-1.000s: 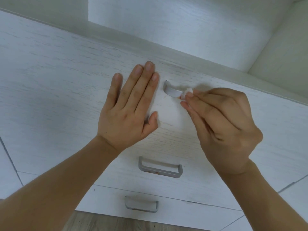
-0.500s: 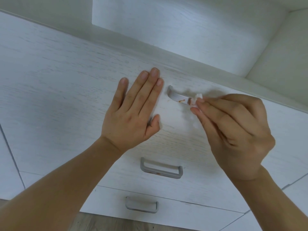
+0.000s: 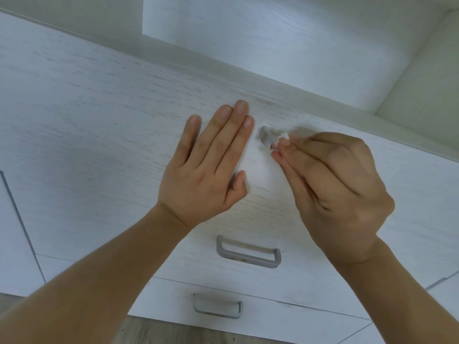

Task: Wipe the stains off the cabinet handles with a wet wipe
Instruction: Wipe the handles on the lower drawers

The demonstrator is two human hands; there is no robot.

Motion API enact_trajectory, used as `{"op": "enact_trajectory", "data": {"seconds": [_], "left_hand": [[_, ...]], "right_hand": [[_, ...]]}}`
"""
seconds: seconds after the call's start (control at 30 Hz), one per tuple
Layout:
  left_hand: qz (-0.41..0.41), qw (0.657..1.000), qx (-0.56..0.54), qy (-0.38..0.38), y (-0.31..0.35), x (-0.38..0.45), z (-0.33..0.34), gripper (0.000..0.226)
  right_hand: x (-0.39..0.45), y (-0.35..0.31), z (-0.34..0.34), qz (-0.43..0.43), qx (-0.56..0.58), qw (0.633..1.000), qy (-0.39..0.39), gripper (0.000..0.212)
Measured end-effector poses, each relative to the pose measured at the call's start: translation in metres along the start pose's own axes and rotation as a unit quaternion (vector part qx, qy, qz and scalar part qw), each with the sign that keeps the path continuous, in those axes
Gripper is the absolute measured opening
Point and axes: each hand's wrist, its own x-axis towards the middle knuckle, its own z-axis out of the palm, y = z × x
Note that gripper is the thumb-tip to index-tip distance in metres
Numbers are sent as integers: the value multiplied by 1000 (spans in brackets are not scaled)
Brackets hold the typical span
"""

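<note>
surroundings: whitewashed wood-grain cabinet front fills the view; open white recess above it; strip of brown wood floor at the bottom edge.
lower handles: grey metal bar handle of the middle drawer below the hands, small brown-orange marks on its front edge; grey metal bar handle of the bottom drawer further down, too dim to tell if marked.
obstruction: right hand covers most of the top grey metal drawer handle; only its left end shows.
wipe: small white wet wipe wad pressed on the top handle, just right of the visible end, mostly hidden by the fingertips.
stain: a reddish speck at the wipe's lower edge, possibly stain, too blurred to be sure.
right hand: right hand comes in from lower right, fingers bunched and curled forward, pinching the wipe at the tips against the handle; slight motion blur.
left hand: left hand lies flat, palm on the drawer front, fingers straight and together pointing up, thumb tucked to the side; holds nothing.
spacing: left fingertips just beside the handle's left end, not touching it; the two hands are near each other, apart.
forearms: both bare, rising from the bottom corners.
</note>
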Motion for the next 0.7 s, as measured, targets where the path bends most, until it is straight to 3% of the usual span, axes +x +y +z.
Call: {"op": "enact_trajectory", "data": {"seconds": [0.23,0.53,0.7], "left_hand": [[11,1000,-23,8,-8,1,-5,59],[21,1000,-6,1,-9,-2,-1,62],[31,999,-7,-6,-12,-3,-2,63]], "right_hand": [[0,2,-17,48,4,999,0,6],[6,-4,3,-9,6,1000,-17,6],[2,-5,-1,17,-5,1000,-12,5]]}}
